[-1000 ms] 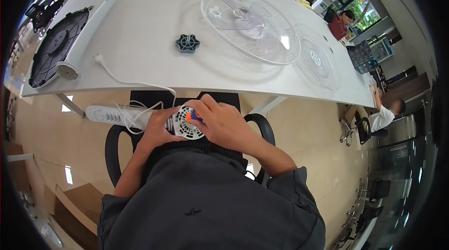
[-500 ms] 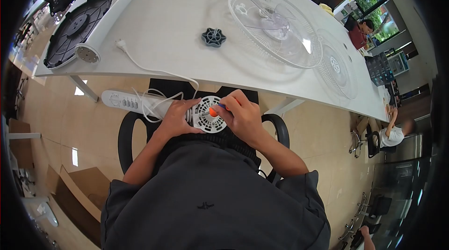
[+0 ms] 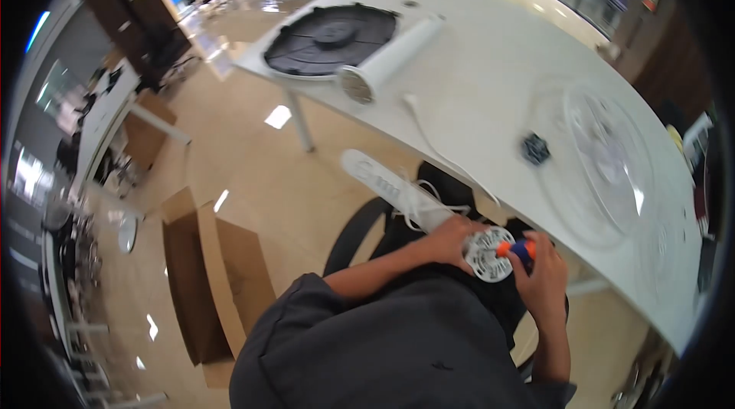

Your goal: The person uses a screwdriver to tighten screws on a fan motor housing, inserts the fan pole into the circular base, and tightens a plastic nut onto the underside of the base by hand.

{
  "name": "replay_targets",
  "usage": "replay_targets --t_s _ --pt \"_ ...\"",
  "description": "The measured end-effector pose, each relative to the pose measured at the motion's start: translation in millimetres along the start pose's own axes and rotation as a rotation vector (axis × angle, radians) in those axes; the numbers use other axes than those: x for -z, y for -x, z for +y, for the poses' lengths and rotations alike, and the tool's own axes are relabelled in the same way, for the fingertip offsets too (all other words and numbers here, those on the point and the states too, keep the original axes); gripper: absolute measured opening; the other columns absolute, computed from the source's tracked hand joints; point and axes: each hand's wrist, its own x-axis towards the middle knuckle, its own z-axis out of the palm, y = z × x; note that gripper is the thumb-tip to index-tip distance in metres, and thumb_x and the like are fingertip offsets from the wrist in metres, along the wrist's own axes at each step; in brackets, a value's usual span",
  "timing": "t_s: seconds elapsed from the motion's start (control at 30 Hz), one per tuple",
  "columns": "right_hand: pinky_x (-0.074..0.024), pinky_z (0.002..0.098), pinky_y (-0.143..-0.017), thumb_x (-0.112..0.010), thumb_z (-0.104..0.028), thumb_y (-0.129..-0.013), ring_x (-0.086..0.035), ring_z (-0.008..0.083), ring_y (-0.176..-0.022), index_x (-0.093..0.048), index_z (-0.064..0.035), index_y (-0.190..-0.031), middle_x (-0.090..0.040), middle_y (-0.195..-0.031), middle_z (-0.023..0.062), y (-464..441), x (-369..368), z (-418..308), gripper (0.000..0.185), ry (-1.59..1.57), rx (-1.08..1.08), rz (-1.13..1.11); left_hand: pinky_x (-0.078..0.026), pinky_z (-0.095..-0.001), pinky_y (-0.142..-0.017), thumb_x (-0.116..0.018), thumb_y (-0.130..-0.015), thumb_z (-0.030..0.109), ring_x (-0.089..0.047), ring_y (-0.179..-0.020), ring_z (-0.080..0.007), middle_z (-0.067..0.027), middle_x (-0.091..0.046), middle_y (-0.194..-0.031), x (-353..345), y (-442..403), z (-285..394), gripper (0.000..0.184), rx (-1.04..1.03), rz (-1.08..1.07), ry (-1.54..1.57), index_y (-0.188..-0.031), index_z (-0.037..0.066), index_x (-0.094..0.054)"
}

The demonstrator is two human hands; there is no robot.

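Observation:
My left hand [image 3: 452, 243] is wrapped round the side of a white, slotted fan motor housing [image 3: 488, 267], which rests over my lap. Joined to the housing is a long white fan neck with a button panel [image 3: 380, 182], pointing away to the left with a white cord looped over it. My right hand [image 3: 547, 275] is closed on a screwdriver [image 3: 524, 250] with a blue and orange handle. The screwdriver is over the face of the housing; its tip is too blurred to make out.
On the white table [image 3: 467, 65] lie a black round base [image 3: 333, 38], a white tube [image 3: 394, 57], a plug [image 3: 411, 103], a dark knob [image 3: 535, 149] and a clear fan blade inside a grille [image 3: 609, 153]. An opened cardboard box [image 3: 218, 279] stands on the floor at left.
My view has swung left, so the table and hands appear farther right. My right hand has shifted its hold, and more of the screwdriver handle shows. My left hand still grips the housing.

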Motion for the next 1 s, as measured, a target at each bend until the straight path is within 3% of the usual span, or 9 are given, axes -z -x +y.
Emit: replay_targets --t_s 0.23,0.5,0.53,0.6,0.73,0.77,0.8,0.87,1.0 --pt "-0.0431 0.0329 -0.055 -0.084 -0.012 -0.080 -0.052 0.0207 -0.056 -0.061 -0.0017 -0.110 -0.063 -0.086 0.0129 6 2 5 0.039 -0.174 -0.188 -0.014 -0.046 -0.0438 -0.100 -0.095 -0.048 0.045 -0.065 -0.112 -0.0353 -0.0190 -0.067 -0.129 2 -1 4 0.104 -0.073 0.023 -0.058 -0.134 -0.001 -0.060" --pt "-0.0470 0.0374 -0.062 -0.082 -0.013 -0.081 -0.060 0.0286 -0.069 -0.060 0.0003 -0.111 -0.063 -0.091 0.0168 21 -17 9 0.040 -0.178 -0.173 0.048 -0.046 -0.0451 -0.103 -0.096 -0.038 0.058 -0.063 -0.115 -0.0397 -0.0235 -0.067 -0.125 18 -2 -2 0.123 -0.164 -0.186 -0.058 -0.135 -0.006 -0.057" --pt "-0.0401 0.0298 -0.051 -0.080 -0.011 -0.085 -0.050 0.0166 -0.060 -0.059 -0.0002 -0.109 -0.062 -0.088 0.0113 17 -25 11 0.034 -0.113 0.129 0.225 -0.046 -0.0451 -0.103 -0.096 -0.038 0.058 -0.063 -0.115 -0.0397 -0.0235 -0.067 -0.125 24 -5 -7 0.123 -0.158 -0.137 -0.067 -0.135 -0.006 -0.057" --pt "-0.0402 0.0296 -0.052 -0.080 -0.012 -0.085 -0.050 0.0161 -0.060 -0.059 0.0000 -0.109 -0.062 -0.089 0.0113 22 -20 0 0.034 -0.161 -0.046 0.132 -0.046 -0.0459 -0.104 -0.096 -0.033 0.062 -0.062 -0.117 -0.0396 -0.0229 -0.067 -0.122 40 -8 -16 0.125 -0.267 -0.162 -0.226 -0.132 -0.005 -0.059" --pt "-0.0457 0.0279 -0.058 -0.079 -0.011 -0.085 -0.056 0.0171 -0.066 -0.059 0.0005 -0.110 -0.063 -0.097 0.0112 31 -12 5 0.034 -0.164 -0.080 -0.029 -0.054 -0.0459 -0.092 -0.095 -0.034 0.059 -0.068 -0.103 -0.0377 -0.0185 -0.071 -0.109 83 -8 -30 0.103 0.015 -0.312 -0.466 -0.114 -0.002 -0.070" --pt "-0.0549 0.0332 -0.059 -0.070 -0.047 -0.096 -0.065 0.0240 -0.068 -0.060 -0.0093 -0.136 -0.070 -0.087 0.0141 31 -8 12 0.056 -0.024 0.240 0.066 -0.056 -0.0407 -0.090 -0.094 -0.032 0.063 -0.070 -0.102 -0.0358 -0.0192 -0.073 -0.109 82 -11 -46 0.094 0.040 -0.396 -0.602 -0.100 0.001 -0.075" --pt "-0.0549 0.0332 -0.059 -0.070 -0.047 -0.096 -0.065 0.0240 -0.068 -0.060 -0.0093 -0.136 -0.070 -0.087 0.0141 31 -4 13 0.056 -0.022 0.234 0.056 -0.056 -0.0407 -0.090 -0.094 -0.032 0.063 -0.070 -0.102 -0.0358 -0.0192 -0.073 -0.109 80 -13 -56 0.094 0.041 -0.399 -0.590 -0.100 0.001 -0.075" --pt "-0.0514 0.0297 -0.074 -0.075 -0.004 -0.085 -0.061 0.0194 -0.080 -0.059 0.0010 -0.111 -0.063 -0.100 0.0114 42 9 16 0.031 -0.223 0.152 0.231 -0.055 -0.0410 -0.088 -0.095 -0.032 0.061 -0.069 -0.103 -0.0359 -0.0179 -0.073 -0.106 75 -26 -64 0.091 0.107 -0.554 -0.687 -0.100 0.004 -0.076" --pt "-0.0531 0.0382 -0.088 -0.072 -0.003 -0.083 -0.066 0.0254 -0.095 -0.061 0.0025 -0.110 -0.068 -0.103 0.0144 46 43 30 0.030 -0.413 -0.117 0.532 -0.055 -0.0425 -0.086 -0.097 -0.036 0.056 -0.069 -0.098 -0.0330 -0.0153 -0.074 -0.101 71 -32 -59 0.079 0.129 -0.675 -0.598 -0.101 0.015 -0.077"
